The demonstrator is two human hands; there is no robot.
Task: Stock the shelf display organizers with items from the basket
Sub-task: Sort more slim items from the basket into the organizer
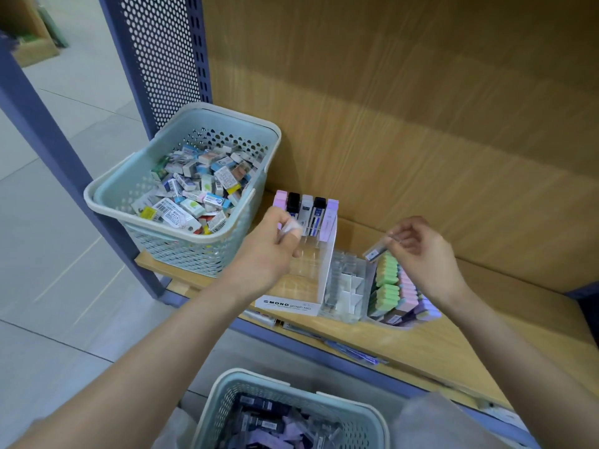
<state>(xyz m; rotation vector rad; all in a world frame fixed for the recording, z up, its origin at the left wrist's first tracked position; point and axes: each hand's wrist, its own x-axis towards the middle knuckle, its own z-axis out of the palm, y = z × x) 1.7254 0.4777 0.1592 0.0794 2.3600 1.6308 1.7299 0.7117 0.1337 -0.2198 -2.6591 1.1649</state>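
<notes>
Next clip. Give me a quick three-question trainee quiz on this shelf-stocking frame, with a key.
1. True or false: five cases stand upright in the back row of the MONO organizer.
2. What does the right hand pinch in its fingers? A) a slim lead case B) a green eraser C) a loose barcode label
3. Fill in: seen from the head camera, the basket of small boxed items stands on the shelf to the organizer's ____.
Key: 1 true; 2 A; 3 left.
</notes>
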